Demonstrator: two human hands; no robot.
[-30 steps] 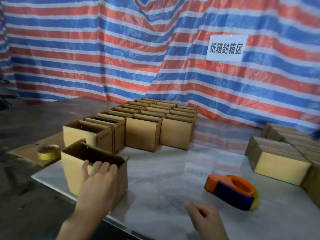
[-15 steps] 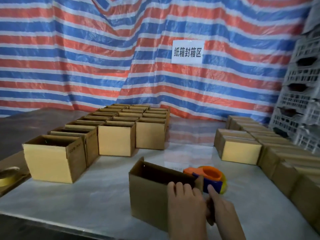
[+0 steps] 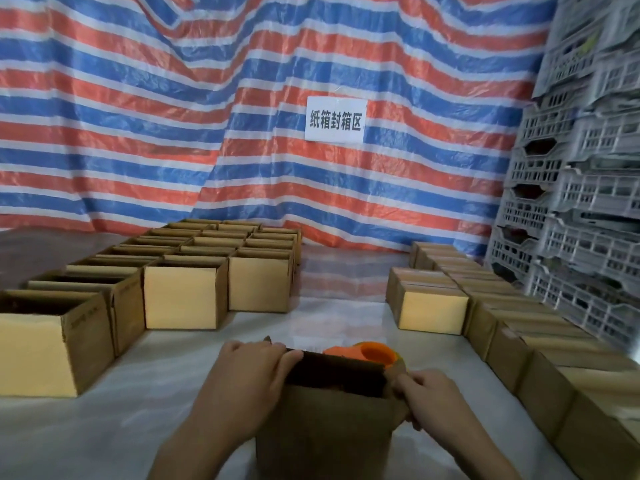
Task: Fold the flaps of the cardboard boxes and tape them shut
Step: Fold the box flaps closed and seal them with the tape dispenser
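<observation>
An open cardboard box (image 3: pixel 325 427) stands right in front of me on the white table (image 3: pixel 138 427), its dark inside showing. My left hand (image 3: pixel 249 379) grips its left top edge, fingers curled over the rim. My right hand (image 3: pixel 429 396) holds the box's right top corner, fingers curled round the edge. Behind the box, an orange tape dispenser (image 3: pixel 367 353) peeks out, mostly hidden by it.
Several open boxes (image 3: pixel 187 296) stand in rows at the left. Several closed boxes (image 3: pixel 433 313) run along the right side. Grey plastic crates (image 3: pixel 581 202) are stacked at the far right. A striped tarp (image 3: pixel 207 116) with a white sign (image 3: pixel 335 120) hangs behind.
The box has come to the centre in front of me. My left hand shifted to its left edge and my right hand took its right corner. My view moved right.
</observation>
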